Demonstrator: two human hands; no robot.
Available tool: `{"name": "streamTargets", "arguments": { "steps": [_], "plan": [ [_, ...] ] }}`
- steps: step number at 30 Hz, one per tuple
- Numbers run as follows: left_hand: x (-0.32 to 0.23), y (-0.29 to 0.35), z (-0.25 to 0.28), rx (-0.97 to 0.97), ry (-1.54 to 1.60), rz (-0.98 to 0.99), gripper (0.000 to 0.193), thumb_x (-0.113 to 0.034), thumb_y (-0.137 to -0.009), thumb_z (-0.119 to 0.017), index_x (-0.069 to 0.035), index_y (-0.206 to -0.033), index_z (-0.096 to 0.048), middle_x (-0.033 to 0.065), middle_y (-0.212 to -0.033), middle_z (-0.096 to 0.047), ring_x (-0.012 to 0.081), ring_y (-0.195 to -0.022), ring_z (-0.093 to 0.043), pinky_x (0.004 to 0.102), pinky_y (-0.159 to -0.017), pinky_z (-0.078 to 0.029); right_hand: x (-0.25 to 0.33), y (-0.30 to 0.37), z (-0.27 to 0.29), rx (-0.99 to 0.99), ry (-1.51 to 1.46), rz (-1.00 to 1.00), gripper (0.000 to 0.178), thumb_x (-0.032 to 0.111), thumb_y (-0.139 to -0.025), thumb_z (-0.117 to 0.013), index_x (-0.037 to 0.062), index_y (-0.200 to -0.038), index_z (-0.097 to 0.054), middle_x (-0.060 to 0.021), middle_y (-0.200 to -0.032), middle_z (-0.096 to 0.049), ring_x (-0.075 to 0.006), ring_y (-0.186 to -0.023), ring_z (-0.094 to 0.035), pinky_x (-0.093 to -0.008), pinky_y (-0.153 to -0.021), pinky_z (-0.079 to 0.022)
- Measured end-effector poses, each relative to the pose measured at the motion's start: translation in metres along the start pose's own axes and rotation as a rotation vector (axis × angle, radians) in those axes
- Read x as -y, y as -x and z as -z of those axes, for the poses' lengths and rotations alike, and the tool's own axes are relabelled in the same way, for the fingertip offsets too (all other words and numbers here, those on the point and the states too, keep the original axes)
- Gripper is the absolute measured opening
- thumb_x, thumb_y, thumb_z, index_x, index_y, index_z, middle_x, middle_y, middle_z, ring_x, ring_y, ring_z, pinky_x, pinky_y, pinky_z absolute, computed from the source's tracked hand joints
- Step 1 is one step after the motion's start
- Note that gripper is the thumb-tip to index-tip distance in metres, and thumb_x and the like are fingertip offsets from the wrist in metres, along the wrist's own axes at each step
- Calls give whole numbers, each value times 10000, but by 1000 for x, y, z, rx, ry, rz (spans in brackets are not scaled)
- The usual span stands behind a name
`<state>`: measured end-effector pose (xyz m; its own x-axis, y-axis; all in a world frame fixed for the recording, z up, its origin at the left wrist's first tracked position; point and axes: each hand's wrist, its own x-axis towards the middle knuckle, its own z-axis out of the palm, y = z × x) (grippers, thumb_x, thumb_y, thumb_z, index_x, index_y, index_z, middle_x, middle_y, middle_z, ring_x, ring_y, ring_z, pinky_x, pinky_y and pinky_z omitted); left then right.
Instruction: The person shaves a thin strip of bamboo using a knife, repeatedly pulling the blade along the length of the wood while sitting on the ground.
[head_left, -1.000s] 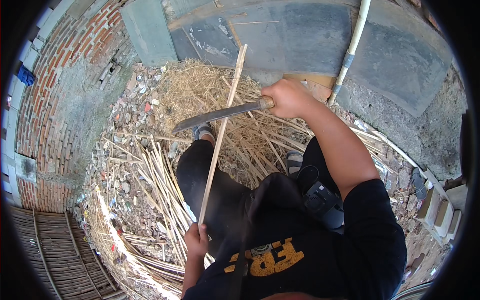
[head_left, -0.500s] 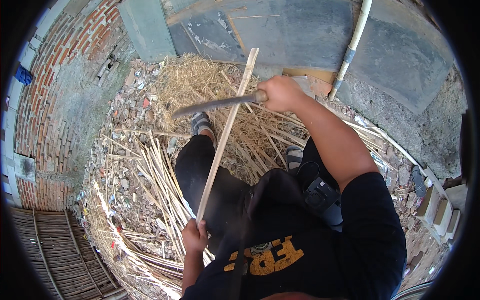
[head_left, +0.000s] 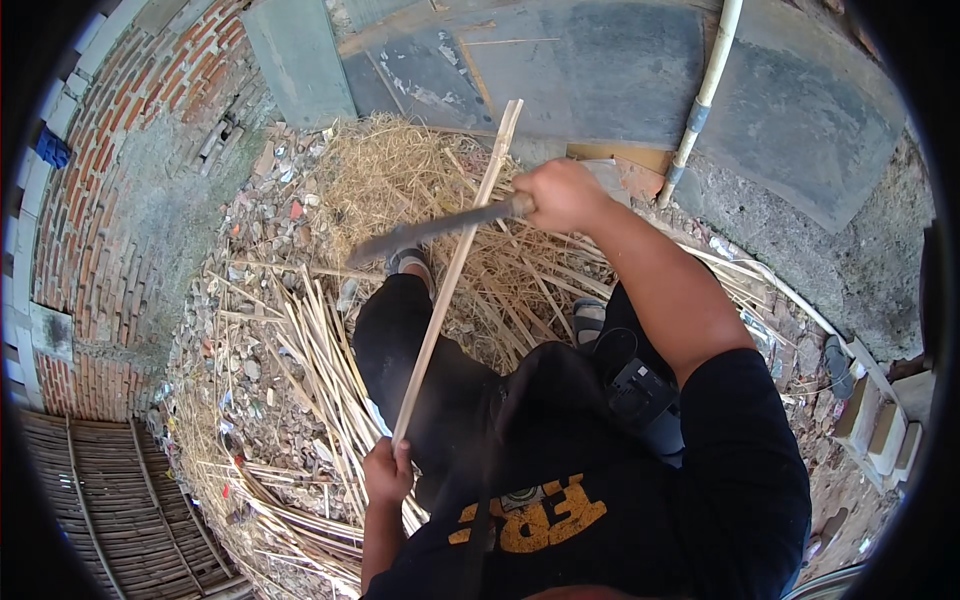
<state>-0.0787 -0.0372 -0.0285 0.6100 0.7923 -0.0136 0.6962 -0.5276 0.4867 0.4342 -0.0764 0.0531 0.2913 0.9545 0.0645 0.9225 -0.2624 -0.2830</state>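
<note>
My left hand (head_left: 387, 473) is closed around the lower end of a long, pale bamboo strip (head_left: 436, 328), which slants up and away over my left leg. The wooden handle of a machete (head_left: 430, 227) is in the fist of my right hand (head_left: 567, 197). Its long dark blade points left and crosses the upper part of the strip. Whether the edge touches the strip or only passes over it I cannot tell. Beyond the crossing, the strip's far end stands out toward the grey panels.
A pile of split bamboo strips (head_left: 325, 370) lies to my left on rubble ground. Dry shavings (head_left: 385, 165) are heaped ahead by my sandalled feet. A pale pipe (head_left: 705, 95) leans at grey panels (head_left: 610, 75). A brick wall (head_left: 105, 230) and woven bamboo panel (head_left: 110, 505) stand left.
My right hand and the machete have dropped slightly toward me, so the blade crosses the strip a little lower. The left hand still holds the strip almost in the same place.
</note>
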Motion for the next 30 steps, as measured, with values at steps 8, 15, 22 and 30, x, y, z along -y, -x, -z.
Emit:
{"name": "streamTargets", "arguments": {
  "steps": [8,15,22,30],
  "plan": [
    [3,0,-1,8,8,8,441,-351,-1014,-567,-16,-730,-526,224,-580,-544,460,-599,-605,493,-527,-447,-17,1,-2,-195,-155,-256,238,165,-780,-663,104,-1005,-712,-147,-915,-737,-362,-899,-708,-476,-852,-566],
    [0,-7,2,26,104,3,446,-348,-1020,-557,-19,-721,-523,223,-583,-535,456,-585,-597,475,-514,-433,-5,-1,-5,-123,131,232,106,166,-786,-689,129,-885,-688,-108,-794,-706,-318,-820,-709,-456,-785,-565],
    [2,-7,7,33,51,-21,435,-329,-1017,-564,-21,-712,-526,221,-580,-549,461,-590,-606,469,-508,-442,-40,-1,0,-191,-222,-314,284,165,-798,-665,101,-1070,-717,-162,-991,-737,-376,-940,-698,-475,-859,-558],
    [-4,-2,8,-8,149,-38,467,-338,-1027,-572,-19,-695,-495,158,-536,-493,275,-477,-513,402,-489,-404,-4,6,4,-68,142,170,271,173,-754,-702,106,-1016,-727,-161,-934,-739,-378,-883,-702,-494,-795,-554]
  ]
}}
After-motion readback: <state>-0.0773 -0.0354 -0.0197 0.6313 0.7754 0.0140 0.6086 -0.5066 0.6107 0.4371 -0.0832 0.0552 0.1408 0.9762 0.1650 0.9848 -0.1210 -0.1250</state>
